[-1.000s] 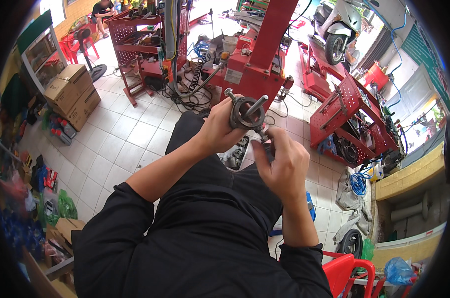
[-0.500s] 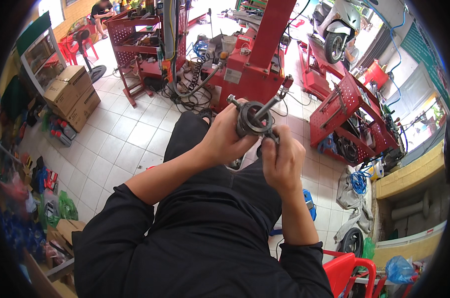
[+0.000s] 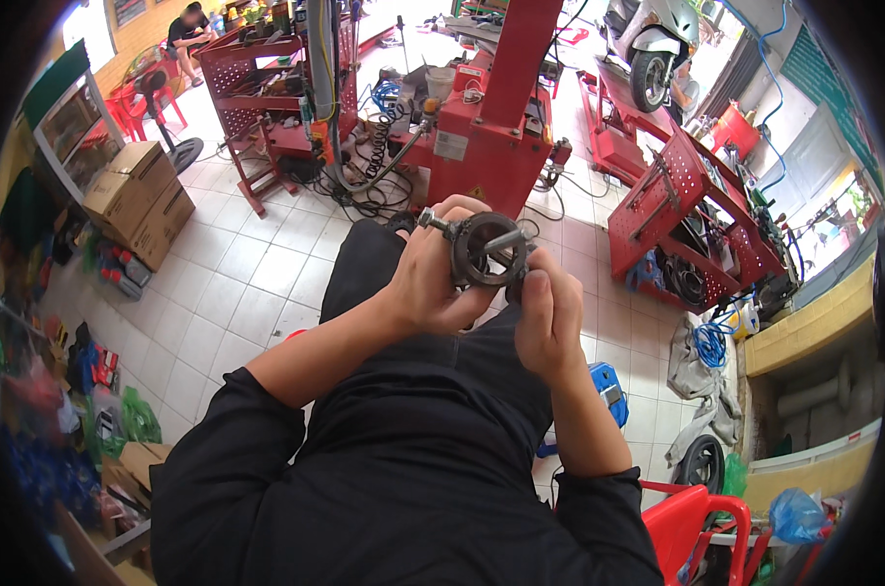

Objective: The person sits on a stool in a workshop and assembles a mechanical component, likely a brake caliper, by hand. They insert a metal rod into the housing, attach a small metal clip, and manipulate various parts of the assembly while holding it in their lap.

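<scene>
I hold a dark steel ring-shaped tool [image 3: 465, 256] in front of my lap, its round opening turned up towards me. A bright metal rod [image 3: 504, 240] slants across the opening, and a bolt [image 3: 433, 222] sticks out at the ring's left side. My left hand [image 3: 431, 272] wraps round the left and underside of the ring, with the thumb below it. At the ring's right edge, my right hand [image 3: 550, 317] pinches a small part between thumb and fingers; that part is mostly hidden.
Ahead stands a red machine [image 3: 486, 146] with cables on the tiled floor. Red perforated carts [image 3: 672, 210] stand right and far left. Cardboard boxes [image 3: 140, 200] are stacked at left. A red plastic chair [image 3: 677, 532] is close behind right. A person [image 3: 189, 39] sits at far left.
Both hands have shifted slightly left with the ring tool. The ring has tilted, so its opening faces me more and the rod looks shorter.
</scene>
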`<state>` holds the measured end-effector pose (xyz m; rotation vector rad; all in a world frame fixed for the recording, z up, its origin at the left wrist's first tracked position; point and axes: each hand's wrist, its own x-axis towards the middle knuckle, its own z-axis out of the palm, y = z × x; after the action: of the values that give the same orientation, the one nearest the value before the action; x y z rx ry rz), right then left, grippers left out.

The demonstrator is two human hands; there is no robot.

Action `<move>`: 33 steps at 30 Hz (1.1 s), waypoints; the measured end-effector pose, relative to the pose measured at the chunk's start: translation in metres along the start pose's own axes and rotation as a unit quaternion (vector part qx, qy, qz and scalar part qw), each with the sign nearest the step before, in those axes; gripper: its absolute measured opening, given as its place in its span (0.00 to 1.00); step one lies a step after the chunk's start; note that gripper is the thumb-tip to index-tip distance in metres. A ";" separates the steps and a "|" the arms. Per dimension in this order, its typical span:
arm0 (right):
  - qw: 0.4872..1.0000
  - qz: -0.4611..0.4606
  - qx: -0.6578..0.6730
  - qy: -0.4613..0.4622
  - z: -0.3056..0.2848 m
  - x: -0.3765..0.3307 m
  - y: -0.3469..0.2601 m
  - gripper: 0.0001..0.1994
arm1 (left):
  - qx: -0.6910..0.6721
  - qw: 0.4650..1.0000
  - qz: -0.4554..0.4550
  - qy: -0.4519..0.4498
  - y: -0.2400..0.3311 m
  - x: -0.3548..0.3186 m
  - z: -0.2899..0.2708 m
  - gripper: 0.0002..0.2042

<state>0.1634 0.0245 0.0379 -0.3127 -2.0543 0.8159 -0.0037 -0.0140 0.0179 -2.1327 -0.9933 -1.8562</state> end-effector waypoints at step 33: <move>0.937 0.226 0.264 -0.040 0.015 0.013 0.035 0.28 | -0.202 0.898 -0.389 0.015 -0.020 0.025 -0.024 0.21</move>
<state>0.1409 0.0508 0.0174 -0.4590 -1.7643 1.6425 -0.0343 -0.0017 0.0404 -2.0492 -1.7818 -2.6306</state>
